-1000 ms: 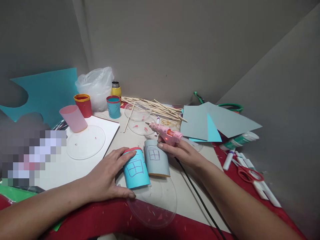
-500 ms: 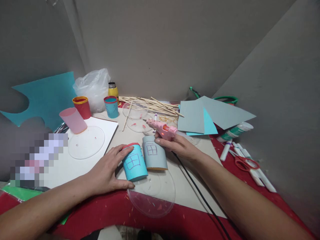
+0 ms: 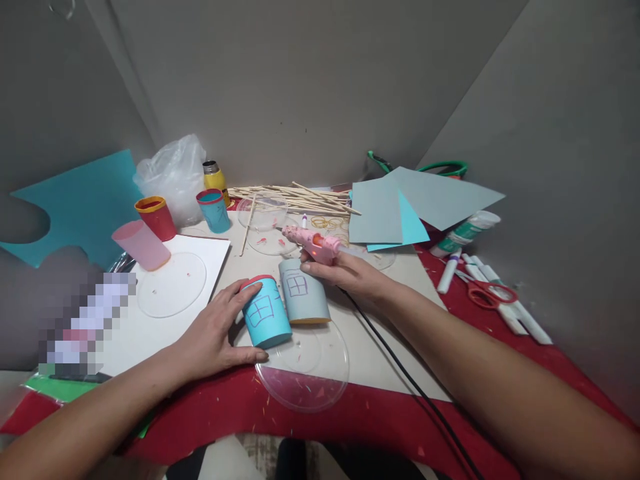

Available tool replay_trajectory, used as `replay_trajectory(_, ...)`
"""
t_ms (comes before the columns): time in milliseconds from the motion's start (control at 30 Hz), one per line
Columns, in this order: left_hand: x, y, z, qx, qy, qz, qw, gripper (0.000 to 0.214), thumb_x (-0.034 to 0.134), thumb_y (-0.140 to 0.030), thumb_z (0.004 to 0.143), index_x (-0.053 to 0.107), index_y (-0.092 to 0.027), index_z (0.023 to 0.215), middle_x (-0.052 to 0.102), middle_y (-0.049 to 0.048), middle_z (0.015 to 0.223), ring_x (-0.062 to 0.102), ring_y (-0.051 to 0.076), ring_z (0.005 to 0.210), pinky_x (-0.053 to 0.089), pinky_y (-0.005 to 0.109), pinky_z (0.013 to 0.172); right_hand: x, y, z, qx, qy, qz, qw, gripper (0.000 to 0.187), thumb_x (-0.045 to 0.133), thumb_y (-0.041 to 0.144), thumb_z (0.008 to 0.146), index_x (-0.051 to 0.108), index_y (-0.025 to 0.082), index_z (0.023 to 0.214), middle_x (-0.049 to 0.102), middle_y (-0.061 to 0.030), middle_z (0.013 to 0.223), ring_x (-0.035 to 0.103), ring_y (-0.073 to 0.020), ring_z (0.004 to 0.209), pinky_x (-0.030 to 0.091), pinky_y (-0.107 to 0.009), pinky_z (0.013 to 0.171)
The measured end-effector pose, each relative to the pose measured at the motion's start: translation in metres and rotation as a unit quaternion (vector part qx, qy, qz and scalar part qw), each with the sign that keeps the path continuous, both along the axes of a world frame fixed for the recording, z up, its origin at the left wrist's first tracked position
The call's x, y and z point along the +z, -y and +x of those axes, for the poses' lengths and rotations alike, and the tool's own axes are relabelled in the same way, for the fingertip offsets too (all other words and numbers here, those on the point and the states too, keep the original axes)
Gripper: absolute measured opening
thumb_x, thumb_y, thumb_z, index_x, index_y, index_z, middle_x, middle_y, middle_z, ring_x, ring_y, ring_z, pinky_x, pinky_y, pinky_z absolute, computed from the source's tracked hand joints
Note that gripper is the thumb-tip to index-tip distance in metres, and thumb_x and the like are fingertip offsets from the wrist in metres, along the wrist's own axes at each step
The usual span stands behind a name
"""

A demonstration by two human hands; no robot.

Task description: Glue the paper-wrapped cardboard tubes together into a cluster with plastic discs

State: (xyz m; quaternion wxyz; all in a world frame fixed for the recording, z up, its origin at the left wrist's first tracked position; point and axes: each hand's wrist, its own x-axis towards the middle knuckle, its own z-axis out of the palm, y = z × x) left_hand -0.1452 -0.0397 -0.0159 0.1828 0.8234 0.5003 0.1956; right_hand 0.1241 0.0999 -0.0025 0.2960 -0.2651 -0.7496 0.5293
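Observation:
My left hand [image 3: 213,330] is wrapped round a bright blue paper tube [image 3: 270,321] with a red rim and a window drawn on it in purple. Thumb and fingers press on opposite sides of the tube, which leans slightly. A pink hot glue gun [image 3: 320,247] is gripped in my right hand [image 3: 353,275], its nozzle pointing left and a glue stick showing at the back. Just below this hand lies a grey paper tube [image 3: 309,303] with a drawn window, close beside the blue one. Part of its top edge is hidden by my fingers.
A clear plastic lid [image 3: 327,387] lies in front. Wooden sticks [image 3: 300,198], a red cup [image 3: 157,220], a blue cup [image 3: 215,215] and a pink cup [image 3: 143,245] stand behind. Red scissors [image 3: 493,295] and white markers [image 3: 530,323] lie right. A black cord [image 3: 400,373] crosses the table.
The view has shifted slightly, so the table's things sit a little higher and further left. Both hands keep their holds on the blue tube and the glue gun.

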Motion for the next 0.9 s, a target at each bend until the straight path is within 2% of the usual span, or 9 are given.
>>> replay_trajectory(100, -0.0006, 0.0003, -0.0008, -0.001, -0.008, 0.006, 1.0, 0.102, 0.075, -0.061, 0.081, 0.017, -0.032, 0.16, 0.03, 0.016, 0.165, 0.03, 0.037, 0.151, 0.035, 0.059, 0.119, 0.0006, 0.002, -0.001, 0.0, -0.009, 0.003, 1.0, 0.062, 0.06, 0.036, 0.094, 0.046, 0.023, 0.153, 0.062, -0.0076, 0.123, 0.052, -0.0254, 0.123, 0.036, -0.04, 0.112)
replay_trajectory(233, 0.002, 0.0002, -0.0004, -0.002, -0.024, -0.006, 1.0, 0.108, 0.077, -0.062, 0.079, 0.014, -0.031, 0.161, 0.028, 0.0164, 0.166, 0.027, 0.038, 0.153, 0.034, 0.059, 0.12, 0.0002, 0.0034, -0.001, -0.014, 0.001, -0.006, 1.0, 0.066, 0.061, 0.038, 0.093, 0.044, 0.023, 0.155, 0.064, -0.0069, 0.115, 0.056, -0.0254, 0.113, 0.043, -0.041, 0.106)
replay_trajectory(433, 0.0034, 0.0005, -0.0012, -0.001, -0.019, -0.011, 1.0, 0.114, 0.076, -0.067, 0.076, 0.011, -0.029, 0.162, 0.023, 0.0184, 0.168, 0.019, 0.04, 0.155, 0.031, 0.061, 0.12, 0.0012, 0.0035, -0.0002, -0.019, 0.006, -0.011, 1.0, 0.064, 0.062, 0.039, 0.092, 0.048, 0.024, 0.152, 0.063, -0.0064, 0.109, 0.058, -0.0248, 0.105, 0.046, -0.039, 0.098)
replay_trajectory(567, 0.0036, 0.0015, -0.0012, -0.005, -0.007, -0.01, 1.0, 0.113, 0.076, -0.066, 0.076, 0.012, -0.031, 0.162, 0.022, 0.0174, 0.168, 0.017, 0.04, 0.155, 0.031, 0.062, 0.12, 0.0013, 0.0014, 0.0001, -0.016, 0.006, 0.004, 1.0, 0.063, 0.062, 0.04, 0.092, 0.049, 0.024, 0.151, 0.063, -0.0067, 0.112, 0.057, -0.0258, 0.108, 0.045, -0.04, 0.099)
replay_trajectory(800, -0.0003, 0.0003, -0.001, -0.008, 0.029, 0.048, 0.998, 0.113, 0.078, -0.066, 0.074, 0.014, -0.033, 0.161, 0.037, 0.0157, 0.159, 0.035, 0.039, 0.147, 0.036, 0.059, 0.118, -0.0008, -0.0019, 0.0012, -0.007, 0.015, 0.032, 0.999, 0.058, 0.062, 0.042, 0.092, 0.054, 0.022, 0.146, 0.06, -0.0061, 0.109, 0.055, -0.0256, 0.106, 0.044, -0.039, 0.097)
replay_trajectory(900, -0.0033, -0.0006, 0.0007, 0.015, 0.018, 0.065, 0.998, 0.114, 0.078, -0.068, 0.073, 0.014, -0.033, 0.161, 0.042, 0.0164, 0.154, 0.043, 0.039, 0.139, 0.041, 0.059, 0.113, -0.002, -0.0013, 0.0009, -0.01, 0.016, 0.027, 0.999, 0.058, 0.062, 0.042, 0.092, 0.053, 0.023, 0.147, 0.06, -0.0065, 0.107, 0.055, -0.0259, 0.105, 0.045, -0.039, 0.096)
